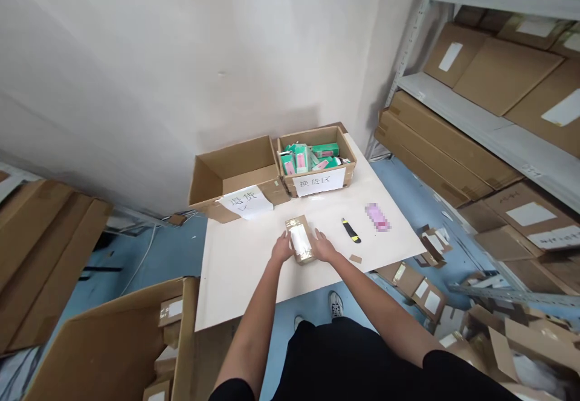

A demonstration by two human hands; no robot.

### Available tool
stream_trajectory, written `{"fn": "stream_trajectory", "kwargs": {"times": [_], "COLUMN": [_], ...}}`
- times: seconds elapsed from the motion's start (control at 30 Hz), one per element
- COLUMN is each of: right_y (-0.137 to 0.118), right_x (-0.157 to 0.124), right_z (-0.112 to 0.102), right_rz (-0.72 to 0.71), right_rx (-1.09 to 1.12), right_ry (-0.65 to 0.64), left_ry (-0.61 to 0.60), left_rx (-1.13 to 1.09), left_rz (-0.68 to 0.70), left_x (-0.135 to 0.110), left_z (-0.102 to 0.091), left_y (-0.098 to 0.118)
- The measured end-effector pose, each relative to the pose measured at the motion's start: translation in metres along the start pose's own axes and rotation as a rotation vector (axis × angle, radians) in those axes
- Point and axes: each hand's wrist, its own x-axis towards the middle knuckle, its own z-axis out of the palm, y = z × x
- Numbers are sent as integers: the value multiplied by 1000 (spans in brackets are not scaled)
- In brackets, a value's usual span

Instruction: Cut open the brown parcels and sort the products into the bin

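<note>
Both hands were found on the parcel: the left hand (283,247) lay against its left long side, the right hand (323,246) against its right, and between them they gripped it, fingers laid along the sides.

Surroundings were noted in order of size. The pale worktop (226,283) carried every item listed below. At its far edge stood a larger open carton (272,191), a handwritten sheet on its front, and just beside it, to the right, a smaller open carton (349,174) holding green boxes (301,158).

Next in size came the parcel (299,239) itself, lying on the worktop between the cartons and the near edge. It was brown cardboard with a white label on top and shiny tape towards both ends. In this observer's judgement it was light, stiff in its walls, and likely to slip where the tape was glossy. Fragility could not be determined, the contents being hidden. Its long sides, about midway, appeared the soundest place to take hold.

To its right lay a pink item (377,217), too blurred to identify, a black-and-yellow cutter (350,230) nearer the parcel, and, smallest, a cardboard scrap (356,259) close to the near edge.
</note>
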Motion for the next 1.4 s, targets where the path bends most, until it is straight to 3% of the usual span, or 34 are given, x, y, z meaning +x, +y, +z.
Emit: {"fn": "stream_trajectory", "kwargs": {"times": [0.13,0.3,0.4,0.53,0.7,0.83,0.93,1.03,1.13,1.2,1.3,1.4], "right_y": [35,116,148,155,138,116,79,25,-28,-55,-76,-81], "right_x": [5,-2,-5,9,34,37,31,29,40,52,68,70], "right_z": [-28,-60,-58,-30,1,-4,-15,-20,-17,-13,-3,3], "right_rz": [59,388,530,599,702,705,573,354,209,225,341,375], "right_rx": [18,50,82,71,27,219,299,260,159,83,-8,-75], "right_ry": [151,185,147,99,130,197,328,375,335,265,160,120], "left_ry": [-123,-198,-236,-284,-303,-331,-330,-316,-293,-264,-229,-220], "left_rx": [243,398,411,410,405,368,322,260,199,158,134,101], "left_rz": [88,77,47,-5,-8,-8,2,5,0,2,4,-14], "left_x": [40,64,65,64,64,66,68,70,71,71,68,65], "left_z": [-18,-6,0,6,12,19,26,30,33,33,33,31], "left_y": [-6,-12,-15,-13,-11,-10,-7,-4,-4,-7,-11,-15]}}
